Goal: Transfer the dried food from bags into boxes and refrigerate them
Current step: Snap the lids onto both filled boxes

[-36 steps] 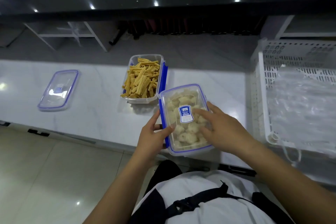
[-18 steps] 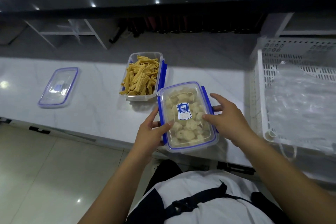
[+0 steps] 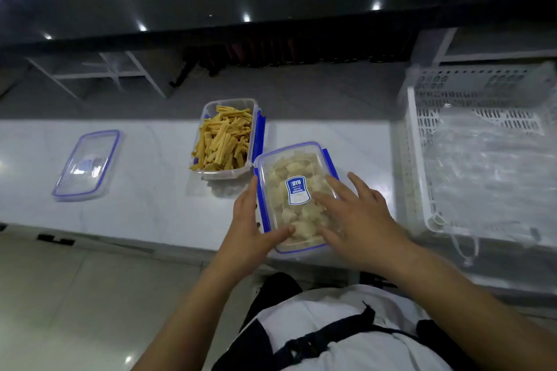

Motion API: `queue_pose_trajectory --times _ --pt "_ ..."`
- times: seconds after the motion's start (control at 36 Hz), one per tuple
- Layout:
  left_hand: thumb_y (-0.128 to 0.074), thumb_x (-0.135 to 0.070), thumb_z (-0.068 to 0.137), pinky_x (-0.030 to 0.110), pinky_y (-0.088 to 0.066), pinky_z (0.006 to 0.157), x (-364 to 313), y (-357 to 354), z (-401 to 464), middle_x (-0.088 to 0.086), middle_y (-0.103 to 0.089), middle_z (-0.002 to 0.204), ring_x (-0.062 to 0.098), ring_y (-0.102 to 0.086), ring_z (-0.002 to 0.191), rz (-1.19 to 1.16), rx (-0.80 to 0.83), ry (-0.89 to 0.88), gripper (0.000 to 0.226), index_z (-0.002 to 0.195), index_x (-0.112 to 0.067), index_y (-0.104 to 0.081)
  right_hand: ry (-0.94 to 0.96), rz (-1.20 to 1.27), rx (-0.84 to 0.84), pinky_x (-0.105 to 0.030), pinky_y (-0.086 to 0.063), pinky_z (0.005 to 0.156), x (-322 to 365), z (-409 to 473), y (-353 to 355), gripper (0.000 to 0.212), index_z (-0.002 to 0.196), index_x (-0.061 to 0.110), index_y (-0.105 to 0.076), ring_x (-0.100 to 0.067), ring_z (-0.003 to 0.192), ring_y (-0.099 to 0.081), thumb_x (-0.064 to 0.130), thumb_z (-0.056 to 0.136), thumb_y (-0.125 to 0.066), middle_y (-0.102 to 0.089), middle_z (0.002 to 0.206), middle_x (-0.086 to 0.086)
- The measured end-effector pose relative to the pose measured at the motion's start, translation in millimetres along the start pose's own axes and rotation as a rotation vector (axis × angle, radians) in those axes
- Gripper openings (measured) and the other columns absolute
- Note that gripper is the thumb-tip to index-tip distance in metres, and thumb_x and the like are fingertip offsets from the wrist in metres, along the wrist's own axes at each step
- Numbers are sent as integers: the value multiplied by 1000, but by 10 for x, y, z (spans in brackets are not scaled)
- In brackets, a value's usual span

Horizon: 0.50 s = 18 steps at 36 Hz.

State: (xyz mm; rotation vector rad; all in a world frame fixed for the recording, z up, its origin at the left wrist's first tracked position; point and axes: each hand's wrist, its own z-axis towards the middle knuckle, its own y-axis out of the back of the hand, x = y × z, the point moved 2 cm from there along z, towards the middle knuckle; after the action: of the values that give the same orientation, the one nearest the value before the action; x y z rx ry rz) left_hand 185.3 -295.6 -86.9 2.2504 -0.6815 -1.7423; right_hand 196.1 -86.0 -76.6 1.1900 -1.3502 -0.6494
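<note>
A lidded food box (image 3: 294, 190) of pale dried chunks sits near the front edge of the white tabletop (image 3: 150, 190), with both hands on it. The left hand (image 3: 250, 220) lies along the box's left side, fingers straight beside the blue latch strip, thumb pressed onto the lid's near corner. The right hand (image 3: 358, 220) rests flat on the lid, fingers spread apart, reaching toward the blue label (image 3: 297, 190) at its centre. Neither hand is closed around the box.

Just behind and to the left, almost touching the box's far corner, stands an uncovered box of yellow dried sticks (image 3: 224, 138). Its matching clear lid with blue rim (image 3: 87, 164) lies well apart on the left, with bare tabletop between. To the right, near the box, a white perforated basket (image 3: 416, 159) holds crumpled clear plastic bags (image 3: 488, 172).
</note>
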Motion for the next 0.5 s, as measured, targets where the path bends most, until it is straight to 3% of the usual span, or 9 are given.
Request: queue_pose_trajectory --times 0.03,0.08,0.14,0.19,0.31,0.5 --pt "-86 -45 71 39 -44 108 10 10 -42 -15 -21 159 8 -31 142 135 62 -57 106 151 -51 -17 30 -53 46 -54 -8 120 -18 -59 4 62 148 41 -27 -29 153 4 55 90 -42 -10 166 8" --pt "-81 -59 64 35 -31 116 38 10 -128 -23 3 162 6 -10 147 397 171 -156 116 149 -57 -4 59 -129 112 -59 7 117 -77 -166 9 72 150 39 -22 -28 153 12 67 85 -35 -9 167 10" --pt "-82 -58 66 31 -25 117 63 -16 -168 -23 11 161 5 -6 147 538 182 -231 113 145 -61 0 79 -229 128 -61 14 114 -126 -241 8 73 155 38 -14 -29 153 12 63 91 -39 -6 168 11" --pt "-84 -52 70 32 -25 118 38 -42 -134 -16 8 163 10 -10 148 569 151 -251 110 149 -56 -6 90 -297 125 -62 18 112 -158 -262 26 72 157 38 -10 -28 153 12 59 95 -41 -5 168 10" --pt "-84 -49 73 44 -31 120 -90 -104 148 -8 4 165 20 -12 151 626 197 -255 106 155 -46 -17 41 -372 131 -64 19 111 -254 -187 147 74 157 36 -8 -28 153 14 63 95 -38 -5 168 7" --pt "-81 -53 74 47 -27 119 -394 -474 777 -7 5 167 26 -16 150 694 264 -304 101 153 -50 -18 -140 -375 61 -67 7 113 -589 -41 442 72 153 37 -21 -29 154 5 67 91 -41 -20 165 10"
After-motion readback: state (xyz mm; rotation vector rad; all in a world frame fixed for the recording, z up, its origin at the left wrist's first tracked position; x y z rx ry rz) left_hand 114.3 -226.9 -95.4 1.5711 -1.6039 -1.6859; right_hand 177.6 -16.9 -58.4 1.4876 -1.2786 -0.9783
